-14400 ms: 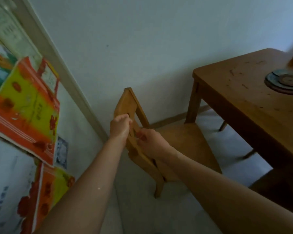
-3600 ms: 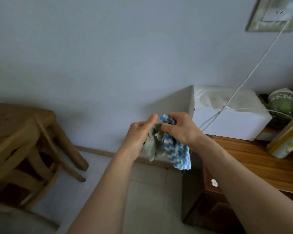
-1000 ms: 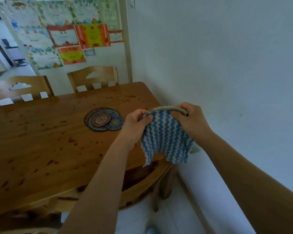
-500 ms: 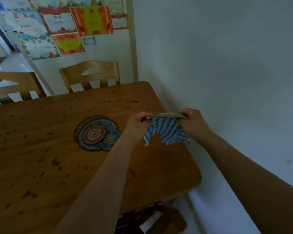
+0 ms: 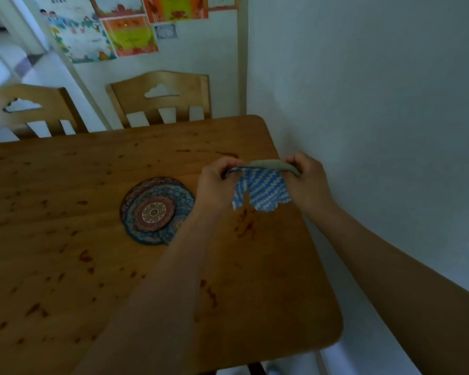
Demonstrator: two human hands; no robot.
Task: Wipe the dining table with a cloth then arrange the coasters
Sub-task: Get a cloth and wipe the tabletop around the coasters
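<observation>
A blue-and-white zigzag cloth with a grey back hangs stretched between my two hands just above the right end of the wooden dining table. My left hand pinches its left top corner and my right hand grips the right one. Dark reddish stains dot the tabletop, with a cluster right under the cloth. A pile of round patterned coasters lies overlapped on the table left of my left hand.
Two wooden chairs stand at the far side of the table. A pale wall runs close along the table's right edge. Colourful posters hang on the far wall.
I have moved closer over the table, and the hands with the cloth have gone forward and lower above its right end. The cloth stays spread between both hands.
</observation>
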